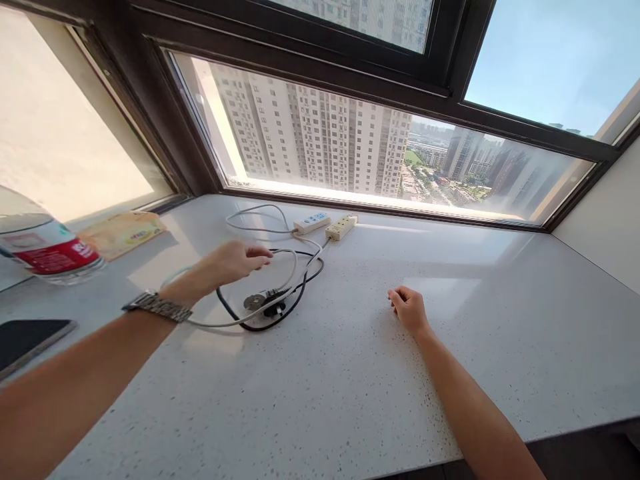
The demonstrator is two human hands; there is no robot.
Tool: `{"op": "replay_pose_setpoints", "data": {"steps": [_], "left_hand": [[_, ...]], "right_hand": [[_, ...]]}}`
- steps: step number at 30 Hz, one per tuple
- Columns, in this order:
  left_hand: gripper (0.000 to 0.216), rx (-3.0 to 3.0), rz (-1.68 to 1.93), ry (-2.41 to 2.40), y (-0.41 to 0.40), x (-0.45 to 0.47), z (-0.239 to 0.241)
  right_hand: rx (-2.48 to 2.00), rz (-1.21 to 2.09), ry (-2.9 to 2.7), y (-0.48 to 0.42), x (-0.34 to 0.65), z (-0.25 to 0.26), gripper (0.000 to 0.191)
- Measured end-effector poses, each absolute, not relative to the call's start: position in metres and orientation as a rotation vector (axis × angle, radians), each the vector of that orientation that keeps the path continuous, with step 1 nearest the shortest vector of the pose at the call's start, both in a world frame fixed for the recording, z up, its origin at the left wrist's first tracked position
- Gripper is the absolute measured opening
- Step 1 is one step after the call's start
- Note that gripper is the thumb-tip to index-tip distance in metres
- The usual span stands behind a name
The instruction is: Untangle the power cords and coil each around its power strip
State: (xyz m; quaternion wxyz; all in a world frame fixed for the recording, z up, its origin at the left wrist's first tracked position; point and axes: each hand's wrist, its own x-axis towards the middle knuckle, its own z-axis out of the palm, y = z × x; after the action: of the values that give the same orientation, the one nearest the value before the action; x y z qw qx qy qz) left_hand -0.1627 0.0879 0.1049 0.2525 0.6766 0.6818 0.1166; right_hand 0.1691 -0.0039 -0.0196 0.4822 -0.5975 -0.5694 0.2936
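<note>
My left hand (230,263), with a metal watch (159,305) at the wrist, is over the coiled cables, its fingers bent and a small gap showing by the thumb. No object shows in it. A white cable (215,325) and a black cable (260,328) lie looped beneath it. Inside the loops are a black plug (275,305) and a round grey metallic piece (255,302). Behind these sit a white power strip (313,223) and a cream power strip (342,227). My right hand (409,308) rests on the countertop, loosely curled, apart from the cables.
On the left stand a large clear bottle (55,253) with a red label and a yellow tissue pack (123,235). A dark phone (33,337) lies near the left edge. A dark window frame (320,200) borders the speckled white countertop (310,400) at the back.
</note>
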Motion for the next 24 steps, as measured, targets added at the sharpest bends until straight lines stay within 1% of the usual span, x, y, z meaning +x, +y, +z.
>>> {"op": "replay_pose_setpoints", "data": {"steps": [2,3,5,7,9,12,17,19,22,24], "left_hand": [[0.058,2.112,0.336,2.146,0.105,-0.179,0.095],[0.064,2.193,0.290,2.205,0.114,-0.187,0.089],[0.077,2.220,0.134,2.231,0.129,-0.200,0.076],[0.080,2.193,-0.004,2.193,0.139,-0.206,0.066],[0.070,2.126,-0.067,2.126,0.145,-0.207,0.060],[0.055,1.993,-0.067,2.064,0.153,-0.207,0.059],[0.030,2.212,-0.083,1.941,0.153,-0.210,0.061],[0.029,2.115,-0.043,1.884,0.146,-0.210,0.061],[0.036,1.717,0.047,1.871,0.134,-0.212,0.065],[0.041,1.681,0.126,1.926,0.132,-0.217,0.076]], "right_hand": [[-1.454,0.707,-1.385,-0.004,0.169,-0.019,0.040],[-1.457,0.704,-1.383,-0.004,0.169,-0.019,0.040],[-1.465,0.707,-1.384,-0.004,0.168,-0.019,0.040],[-1.471,0.713,-1.384,-0.004,0.168,-0.019,0.040],[-1.467,0.716,-1.382,-0.004,0.168,-0.019,0.040],[-1.463,0.722,-1.376,-0.005,0.167,-0.018,0.038],[-1.476,0.722,-1.380,-0.004,0.167,-0.019,0.037],[-1.474,0.713,-1.383,-0.003,0.167,-0.020,0.036],[-1.463,0.705,-1.384,-0.002,0.167,-0.022,0.037],[-1.460,0.706,-1.381,-0.002,0.168,-0.023,0.037]]}}
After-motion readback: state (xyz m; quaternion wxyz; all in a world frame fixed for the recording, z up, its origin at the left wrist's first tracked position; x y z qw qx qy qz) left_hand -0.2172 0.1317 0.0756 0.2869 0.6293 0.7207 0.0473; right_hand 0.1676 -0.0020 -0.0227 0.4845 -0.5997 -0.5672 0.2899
